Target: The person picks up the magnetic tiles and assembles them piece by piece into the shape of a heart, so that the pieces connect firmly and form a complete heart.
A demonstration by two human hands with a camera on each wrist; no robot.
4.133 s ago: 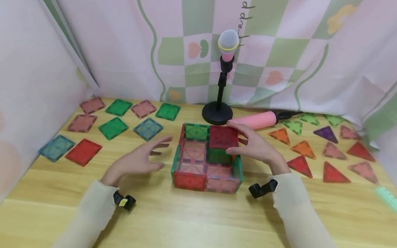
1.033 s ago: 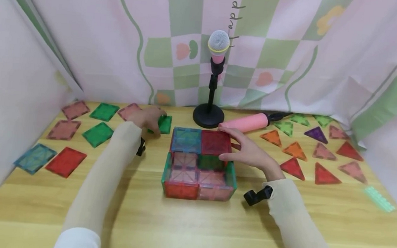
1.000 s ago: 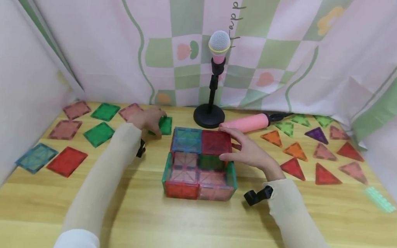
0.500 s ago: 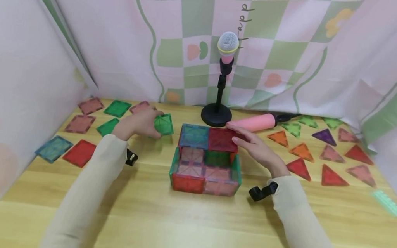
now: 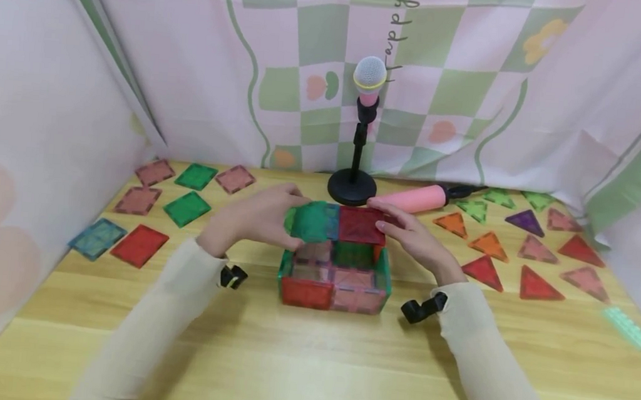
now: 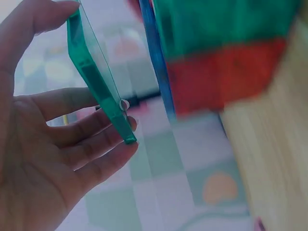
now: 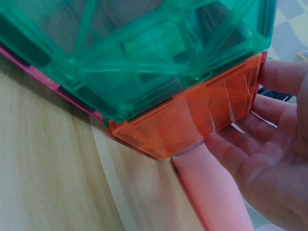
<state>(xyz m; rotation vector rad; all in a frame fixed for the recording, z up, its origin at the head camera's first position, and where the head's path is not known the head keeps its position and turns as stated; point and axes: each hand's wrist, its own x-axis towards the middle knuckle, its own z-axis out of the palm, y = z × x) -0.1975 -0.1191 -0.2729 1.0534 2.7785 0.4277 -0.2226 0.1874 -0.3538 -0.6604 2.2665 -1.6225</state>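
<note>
In the head view, my left hand holds a green magnetic tile over the blue tile at the rear left of a tile box. In the left wrist view, the green tile's edge lies between thumb and fingertips, apart from the box's blue edge. My right hand rests at the box's rear right corner, beside the dark red top tile. Its loosely bent fingers touch the orange side tile in the right wrist view. Pink tiles show inside the open front half.
Several square tiles, such as a red one, lie at the left. Triangular tiles, including a purple one, are spread at the right. Behind the box stand a microphone on a stand and a pink pump. A curtain closes the back.
My left hand has picked the green tile off the table and carried it right to the box. The blue top tile has joined the box since the oldest frame. My right hand's thumb has shifted slightly.
</note>
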